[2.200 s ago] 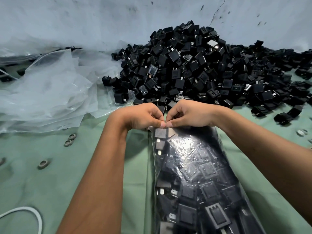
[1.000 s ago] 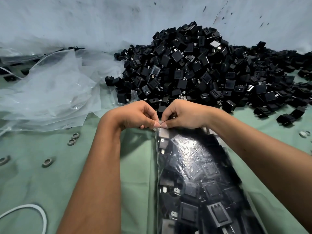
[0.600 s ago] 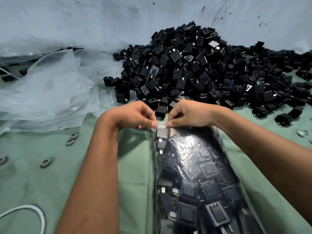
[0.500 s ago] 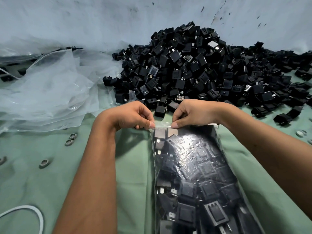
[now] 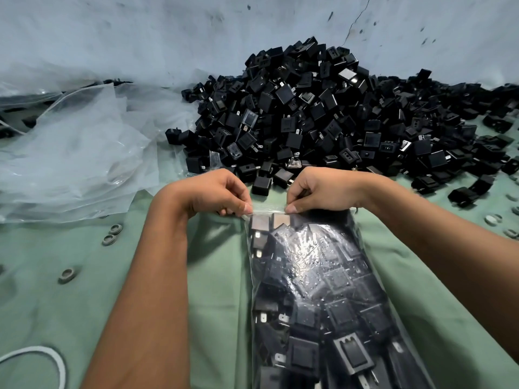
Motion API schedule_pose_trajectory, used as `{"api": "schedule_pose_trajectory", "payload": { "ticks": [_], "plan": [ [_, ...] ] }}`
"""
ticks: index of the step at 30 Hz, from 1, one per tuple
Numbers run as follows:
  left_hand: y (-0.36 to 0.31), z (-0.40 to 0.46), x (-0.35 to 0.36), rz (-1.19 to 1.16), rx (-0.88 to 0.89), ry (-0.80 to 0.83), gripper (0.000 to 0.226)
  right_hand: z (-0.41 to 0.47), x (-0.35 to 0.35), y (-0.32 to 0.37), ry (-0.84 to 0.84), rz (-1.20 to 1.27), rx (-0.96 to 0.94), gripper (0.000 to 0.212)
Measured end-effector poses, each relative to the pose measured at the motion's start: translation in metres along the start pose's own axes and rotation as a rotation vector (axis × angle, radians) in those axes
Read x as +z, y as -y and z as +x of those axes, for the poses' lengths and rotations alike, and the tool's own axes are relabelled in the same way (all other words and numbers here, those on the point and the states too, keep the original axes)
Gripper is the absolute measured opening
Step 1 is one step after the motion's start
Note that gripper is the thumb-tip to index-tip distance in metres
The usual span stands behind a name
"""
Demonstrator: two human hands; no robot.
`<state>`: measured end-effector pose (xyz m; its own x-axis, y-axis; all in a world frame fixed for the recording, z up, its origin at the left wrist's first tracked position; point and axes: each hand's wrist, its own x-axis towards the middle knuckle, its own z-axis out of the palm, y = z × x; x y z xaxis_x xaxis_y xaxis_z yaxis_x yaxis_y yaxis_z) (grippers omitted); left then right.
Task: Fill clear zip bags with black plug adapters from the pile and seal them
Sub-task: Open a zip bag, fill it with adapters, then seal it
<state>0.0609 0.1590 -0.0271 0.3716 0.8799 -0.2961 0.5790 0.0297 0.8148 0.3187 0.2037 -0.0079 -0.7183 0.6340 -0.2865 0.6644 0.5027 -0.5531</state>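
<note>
A clear zip bag (image 5: 323,276) packed with black plug adapters lies lengthwise on the green cloth, its zip end pointing away from me. My left hand (image 5: 213,193) pinches the zip strip at its left corner. My right hand (image 5: 317,190) pinches the same strip a hand's width to the right. A short stretch of the strip shows between the two hands. Just beyond the hands rises the big pile of black plug adapters (image 5: 323,116), heaped against the wall.
A heap of empty clear bags (image 5: 75,153) lies at the left. Small grey rings (image 5: 112,234) are scattered on the green cloth (image 5: 219,290), with more at the right edge. A white cord loop (image 5: 36,357) sits at the bottom left. A pale wall stands behind.
My hands started pinched together at the strip's left corner. The right hand has since slid to the right along the zip strip while the left stayed at the corner.
</note>
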Motion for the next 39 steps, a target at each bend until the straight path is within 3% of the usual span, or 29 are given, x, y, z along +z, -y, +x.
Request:
{"api": "schedule_pose_trajectory", "payload": {
  "ticks": [5, 9, 19, 25, 31, 39],
  "plan": [
    [-0.024, 0.025, 0.026, 0.223, 0.078, -0.075, 0.008, 0.001, 0.007, -0.003, -0.053, 0.038, -0.044, 0.022],
    [-0.029, 0.031, 0.037, 0.169, 0.096, 0.016, 0.013, -0.004, -0.001, -0.011, -0.024, 0.02, -0.001, 0.016],
    [-0.03, 0.031, 0.036, 0.175, 0.079, 0.025, 0.016, 0.004, -0.01, -0.008, 0.05, -0.048, 0.002, 0.026],
    [-0.035, 0.033, 0.041, 0.18, 0.113, 0.052, 0.01, -0.005, -0.008, -0.015, -0.017, 0.036, -0.01, 0.015],
    [-0.035, 0.034, 0.041, 0.215, 0.091, 0.061, 0.012, -0.014, -0.014, -0.022, 0.031, 0.044, 0.028, 0.015],
    [-0.042, 0.043, 0.057, 0.214, 0.135, 0.019, 0.009, -0.016, 0.001, -0.021, -0.049, 0.04, -0.03, 0.029]
  ]
}}
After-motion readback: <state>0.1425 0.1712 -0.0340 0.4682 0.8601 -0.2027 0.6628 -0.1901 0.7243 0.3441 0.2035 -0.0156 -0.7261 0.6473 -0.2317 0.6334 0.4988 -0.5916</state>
